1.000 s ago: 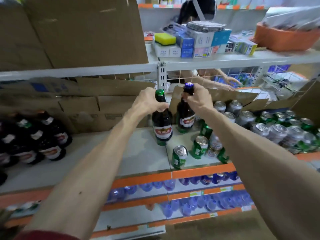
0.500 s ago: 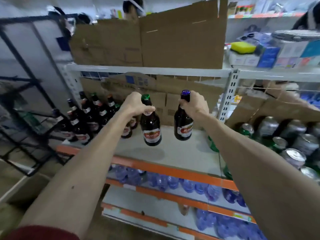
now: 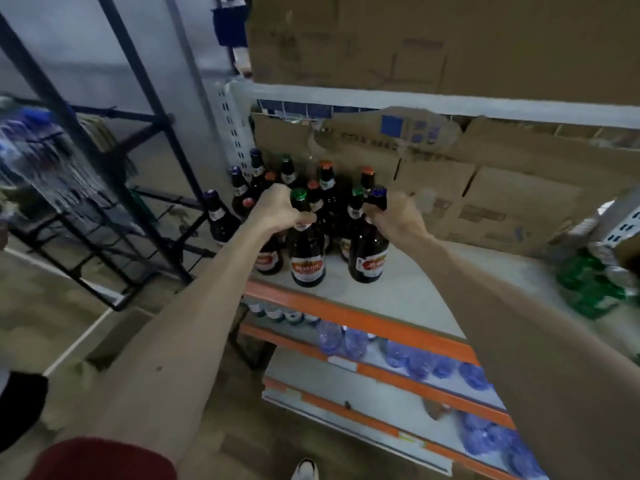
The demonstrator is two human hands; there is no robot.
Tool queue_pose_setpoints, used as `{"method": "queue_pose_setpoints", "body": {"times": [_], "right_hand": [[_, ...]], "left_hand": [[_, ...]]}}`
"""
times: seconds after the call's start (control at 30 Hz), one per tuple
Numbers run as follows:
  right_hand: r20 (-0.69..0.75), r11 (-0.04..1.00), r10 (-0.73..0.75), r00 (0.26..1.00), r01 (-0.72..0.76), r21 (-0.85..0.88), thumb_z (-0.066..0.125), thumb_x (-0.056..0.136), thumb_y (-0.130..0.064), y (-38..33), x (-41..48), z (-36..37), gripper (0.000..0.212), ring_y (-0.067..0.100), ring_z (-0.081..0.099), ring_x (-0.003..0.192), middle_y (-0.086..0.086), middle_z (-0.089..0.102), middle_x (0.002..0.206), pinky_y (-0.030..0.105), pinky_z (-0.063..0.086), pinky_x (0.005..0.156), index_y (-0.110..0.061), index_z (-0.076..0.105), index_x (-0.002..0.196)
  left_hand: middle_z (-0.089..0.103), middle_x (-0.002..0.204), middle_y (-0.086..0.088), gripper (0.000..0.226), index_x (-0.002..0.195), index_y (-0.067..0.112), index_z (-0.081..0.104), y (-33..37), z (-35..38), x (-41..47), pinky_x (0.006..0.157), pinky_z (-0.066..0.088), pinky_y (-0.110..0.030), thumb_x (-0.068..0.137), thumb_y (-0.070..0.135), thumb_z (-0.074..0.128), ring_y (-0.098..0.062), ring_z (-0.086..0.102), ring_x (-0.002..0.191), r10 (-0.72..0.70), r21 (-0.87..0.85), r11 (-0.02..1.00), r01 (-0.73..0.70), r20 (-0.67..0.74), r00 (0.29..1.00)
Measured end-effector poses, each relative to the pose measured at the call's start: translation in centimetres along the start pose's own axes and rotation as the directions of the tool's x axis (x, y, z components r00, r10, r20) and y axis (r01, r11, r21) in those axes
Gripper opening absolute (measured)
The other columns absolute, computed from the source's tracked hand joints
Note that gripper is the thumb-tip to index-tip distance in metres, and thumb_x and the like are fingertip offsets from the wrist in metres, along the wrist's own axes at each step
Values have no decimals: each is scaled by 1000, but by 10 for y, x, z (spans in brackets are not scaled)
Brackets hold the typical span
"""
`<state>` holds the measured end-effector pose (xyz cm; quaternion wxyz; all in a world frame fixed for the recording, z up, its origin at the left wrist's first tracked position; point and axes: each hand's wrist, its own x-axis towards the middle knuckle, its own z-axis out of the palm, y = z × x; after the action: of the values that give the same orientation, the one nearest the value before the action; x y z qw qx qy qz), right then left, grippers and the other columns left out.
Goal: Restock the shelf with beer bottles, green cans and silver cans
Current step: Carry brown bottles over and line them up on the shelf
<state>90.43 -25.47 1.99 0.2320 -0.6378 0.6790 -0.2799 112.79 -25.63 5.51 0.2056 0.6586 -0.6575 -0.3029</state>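
Hands grip one beer bottle each by the neck: left hand [image 3: 277,211] the green-capped bottle [image 3: 307,252], right hand [image 3: 398,220] the blue-capped bottle [image 3: 369,251]. Both are upright near the front of the shelf [image 3: 415,292], just before the standing bottles [image 3: 327,183].

This is looking like a shop: an orange-edged shelf [image 3: 346,314] is carrying beer bottles [image 3: 327,183] just behind the left hand [image 3: 277,211], cans [image 3: 588,289] are lying well right of the right hand [image 3: 396,218], water bottles [image 3: 412,358] are sitting below, boxes [image 3: 502,202] are standing behind.
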Motion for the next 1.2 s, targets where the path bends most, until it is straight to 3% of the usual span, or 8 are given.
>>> {"method": "queue_pose_setpoints", "body": {"times": [0.13,0.2,0.33,0.57,0.7,0.9,1.03,1.2], "right_hand": [[12,1000,23,1000,-23,4,59,94,-37,-16,5,40,31,29,63,92,9,66,98,34,46,70,-11,59,112],[2,999,43,999,-43,-21,59,93,-39,-20,6,53,31,31,63,92,10,66,99,34,46,69,-12,58,109],[-10,997,72,997,-73,-18,59,94,-38,-21,6,67,31,30,62,92,10,65,98,35,48,71,-10,56,108],[-46,992,125,991,-125,6,61,92,-36,-21,10,65,29,30,63,93,10,68,100,32,44,71,-11,61,106],[-107,989,146,983,-148,-9,63,88,-43,-26,13,64,34,30,64,90,10,68,96,39,53,76,-13,62,104],[-164,974,223,961,-225,6,65,85,-46,-30,16,80,33,27,65,83,7,69,89,41,55,74,-15,62,96],[-194,967,251,948,-255,3,66,85,-40,-30,12,89,24,28,64,80,6,69,84,37,51,68,-17,61,85],[-223,951,298,928,-308,-9,67,84,-42,-28,9,99,29,32,63,82,10,68,85,33,44,65,-13,64,90]], "left_hand": [[68,77,-6,20,73,8,65,-33,-6,21,60,43,-27,81,20,80,-18,64,75,70,-5,998,-70,60,996],[73,86,-15,24,81,-3,69,-46,-10,30,68,48,-35,80,19,80,-25,68,82,103,-25,995,-101,70,992],[70,89,-16,27,94,-7,69,-58,-9,41,71,48,-33,82,15,78,-25,66,85,139,-22,990,-138,99,985],[74,85,-17,18,82,-7,72,-63,-14,48,76,51,-35,82,11,75,-25,70,84,161,-17,987,-160,127,979],[73,85,-17,20,84,-8,71,-62,-11,58,67,47,-24,81,10,75,-24,68,80,203,-23,979,-202,174,964],[72,83,-17,14,69,4,67,-68,-2,82,79,51,-37,79,8,75,-25,68,83,289,-81,957,-278,237,927],[71,78,-16,16,74,-8,67,-70,0,91,65,46,-22,77,7,74,-19,66,73,302,-95,953,-287,268,915],[68,70,-5,13,70,2,69,-78,8,99,62,45,-24,76,11,76,-11,62,66,305,-73,952,-297,282,910]]}}
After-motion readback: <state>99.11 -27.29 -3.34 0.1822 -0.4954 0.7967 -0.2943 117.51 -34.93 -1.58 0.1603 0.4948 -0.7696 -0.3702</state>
